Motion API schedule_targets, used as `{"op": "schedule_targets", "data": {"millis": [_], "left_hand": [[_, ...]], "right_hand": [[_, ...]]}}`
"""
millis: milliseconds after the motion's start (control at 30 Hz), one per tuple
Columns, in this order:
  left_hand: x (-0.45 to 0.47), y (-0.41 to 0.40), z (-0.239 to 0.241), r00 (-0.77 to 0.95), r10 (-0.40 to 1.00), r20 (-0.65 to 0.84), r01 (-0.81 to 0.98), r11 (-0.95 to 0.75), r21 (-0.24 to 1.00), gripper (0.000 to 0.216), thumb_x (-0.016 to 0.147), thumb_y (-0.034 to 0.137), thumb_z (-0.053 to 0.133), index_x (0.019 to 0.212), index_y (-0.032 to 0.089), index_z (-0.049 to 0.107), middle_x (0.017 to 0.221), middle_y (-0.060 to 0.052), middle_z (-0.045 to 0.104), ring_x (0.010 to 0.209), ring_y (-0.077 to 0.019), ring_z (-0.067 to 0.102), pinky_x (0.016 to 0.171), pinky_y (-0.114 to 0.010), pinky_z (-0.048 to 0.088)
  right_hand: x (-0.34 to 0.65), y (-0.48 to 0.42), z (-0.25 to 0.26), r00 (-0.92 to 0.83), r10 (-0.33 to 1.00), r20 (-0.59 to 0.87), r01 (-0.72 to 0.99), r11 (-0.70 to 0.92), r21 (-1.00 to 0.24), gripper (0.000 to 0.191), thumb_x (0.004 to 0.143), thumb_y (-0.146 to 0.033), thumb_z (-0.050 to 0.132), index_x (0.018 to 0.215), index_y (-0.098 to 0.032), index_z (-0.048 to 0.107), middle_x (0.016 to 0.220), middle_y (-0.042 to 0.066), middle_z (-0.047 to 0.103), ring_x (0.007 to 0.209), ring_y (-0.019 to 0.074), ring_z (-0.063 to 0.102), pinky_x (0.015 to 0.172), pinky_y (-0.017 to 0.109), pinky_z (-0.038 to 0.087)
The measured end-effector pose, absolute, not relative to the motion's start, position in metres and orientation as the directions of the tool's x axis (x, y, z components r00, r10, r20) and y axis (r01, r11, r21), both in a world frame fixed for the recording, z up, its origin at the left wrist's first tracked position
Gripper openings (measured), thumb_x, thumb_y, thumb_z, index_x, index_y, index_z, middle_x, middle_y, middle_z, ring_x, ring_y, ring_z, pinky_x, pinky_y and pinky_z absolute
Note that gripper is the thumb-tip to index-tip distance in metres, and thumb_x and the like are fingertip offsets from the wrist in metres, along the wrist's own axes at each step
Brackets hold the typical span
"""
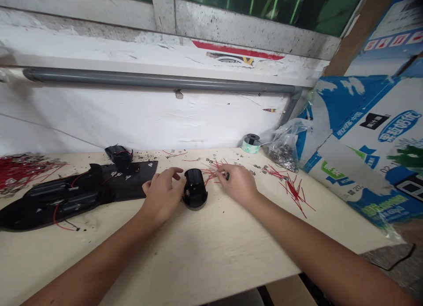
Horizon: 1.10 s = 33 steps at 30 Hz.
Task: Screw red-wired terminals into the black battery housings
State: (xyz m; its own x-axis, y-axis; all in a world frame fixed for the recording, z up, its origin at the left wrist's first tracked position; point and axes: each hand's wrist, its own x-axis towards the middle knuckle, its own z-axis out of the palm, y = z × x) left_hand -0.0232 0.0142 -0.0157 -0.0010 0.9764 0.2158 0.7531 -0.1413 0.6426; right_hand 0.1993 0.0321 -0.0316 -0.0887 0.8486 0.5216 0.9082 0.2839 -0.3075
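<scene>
We find red wires with metal tabs (20, 171) heaped at far left, then wired black casings (62, 198) on a black sheet (135, 176). Our left hand (161, 196) curves its spread fingers against an upright black casing (194, 189) on the worktop (211, 240). Our right hand (238, 185) pinches a small green piece (227, 176) beside loose red wires (211, 174), many still unattached.

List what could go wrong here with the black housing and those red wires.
The black plastic housing stands on end against the left hand, so a knock might tip it over. The thin red wires lie tangled by the right hand, so tugging one could drag the others. Small metal bits lie scattered across the bench, and could get swept off or lost.
</scene>
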Motion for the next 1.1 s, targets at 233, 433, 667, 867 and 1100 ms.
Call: {"op": "schedule_targets", "data": {"millis": [233,433,667,867,1100], "left_hand": [[-0.018,0.002,-0.014,0.141,0.902,0.408,0.455,-0.425,0.783,0.032,0.091,0.046,0.053,0.113,0.026,0.064,0.109,-0.004,0.069,0.107,-0.0248,0.059,0.093,-0.039,0.044],[-0.012,-0.001,-0.011,0.191,0.908,0.372,0.295,-0.414,0.861,0.021,0.085,0.041,0.065,0.090,0.023,0.075,0.091,-0.004,0.075,0.088,-0.0211,0.065,0.083,-0.034,0.049],[-0.012,-0.002,-0.007,0.183,0.907,0.378,0.323,-0.419,0.848,0.016,0.083,0.036,0.066,0.084,0.022,0.075,0.086,-0.003,0.074,0.083,-0.0205,0.066,0.077,-0.033,0.050],[-0.011,-0.003,-0.013,0.178,0.907,0.381,0.437,-0.420,0.795,0.018,0.083,0.034,0.063,0.074,0.020,0.071,0.078,-0.003,0.072,0.077,-0.0196,0.065,0.068,-0.031,0.048],[-0.009,-0.001,-0.020,0.202,0.896,0.395,0.530,-0.439,0.725,0.018,0.083,0.031,0.061,0.072,0.021,0.071,0.076,-0.003,0.072,0.075,-0.0191,0.064,0.063,-0.030,0.046]], "right_hand": [[0.187,0.013,-0.025,-0.287,0.478,0.830,0.537,0.798,-0.274,0.014,0.092,-0.019,0.062,0.097,-0.023,0.074,0.099,0.000,0.076,0.089,0.0165,0.072,0.080,0.029,0.056],[0.182,0.011,-0.025,-0.357,0.301,0.884,0.474,0.874,-0.106,0.013,0.088,-0.013,0.066,0.094,-0.021,0.075,0.095,0.002,0.076,0.088,0.0182,0.073,0.078,0.031,0.059],[0.179,0.005,-0.023,-0.270,0.546,0.793,0.447,0.801,-0.399,0.015,0.087,-0.024,0.066,0.101,-0.024,0.072,0.089,0.004,0.072,0.083,0.0200,0.067,0.079,0.034,0.055],[0.178,0.009,-0.020,-0.173,0.850,0.497,0.139,0.521,-0.842,0.027,0.089,-0.026,0.054,0.115,-0.021,0.057,0.092,0.004,0.059,0.077,0.0162,0.058,0.072,0.032,0.049],[0.174,0.018,-0.023,-0.218,0.901,0.374,0.024,0.388,-0.921,0.018,0.083,-0.031,0.069,0.095,-0.018,0.065,0.084,0.003,0.065,0.080,0.0165,0.060,0.077,0.032,0.048]]}}
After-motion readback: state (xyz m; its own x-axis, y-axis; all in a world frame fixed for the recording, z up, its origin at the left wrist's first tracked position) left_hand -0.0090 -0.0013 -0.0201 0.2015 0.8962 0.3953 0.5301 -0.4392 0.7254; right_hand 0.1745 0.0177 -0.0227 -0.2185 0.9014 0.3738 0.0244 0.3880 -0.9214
